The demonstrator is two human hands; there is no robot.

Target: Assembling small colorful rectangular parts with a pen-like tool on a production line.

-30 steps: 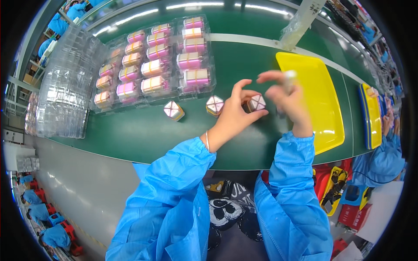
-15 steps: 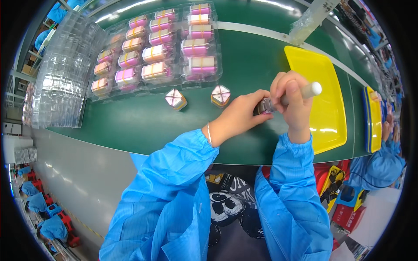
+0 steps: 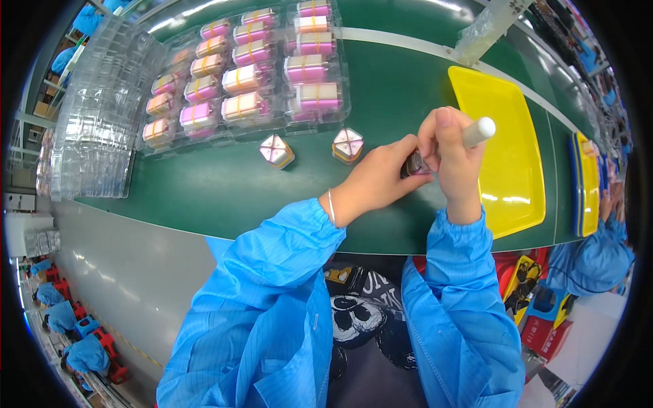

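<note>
Grip: we see our left hand (image 3: 377, 180) pinching a small dark block-shaped piece (image 3: 413, 164) at its fingertips, while our right hand (image 3: 454, 158) is curled tight around a white cylindrical marker-like tool (image 3: 478, 130), thumb on top.

Small dark piece: it sits between the two hands, just above the dark green work table (image 3: 204, 190), near the table's front edge; most of it is hidden by fingers (we cannot tell its exact shape).

Key relation: the piece lies at the right end of the left hand's fingers and just left of and below the right fist. The tool's long axis runs from upper right down toward the left, its white end sticking out up and to the right, its working end hidden in the fist and pointed toward the piece. Both hands touch or nearly touch there; the left one alone carries it.

Nearby: two small boxes with pale crossed bands, one pinkish (image 3: 275, 150) and one orange-sided (image 3: 347, 144), stand apart on the table just left of the hands.

Further out: a flat yellow plastic tray (image 3: 507, 163) lies right of the hands; clear plastic blister trays of pink and yellow banded boxes (image 3: 238, 75) sit beyond; a stack of empty clear trays (image 3: 95, 115) stands far left.

Edge: another person's blue sleeve (image 3: 592, 251) shows at far right.
</note>
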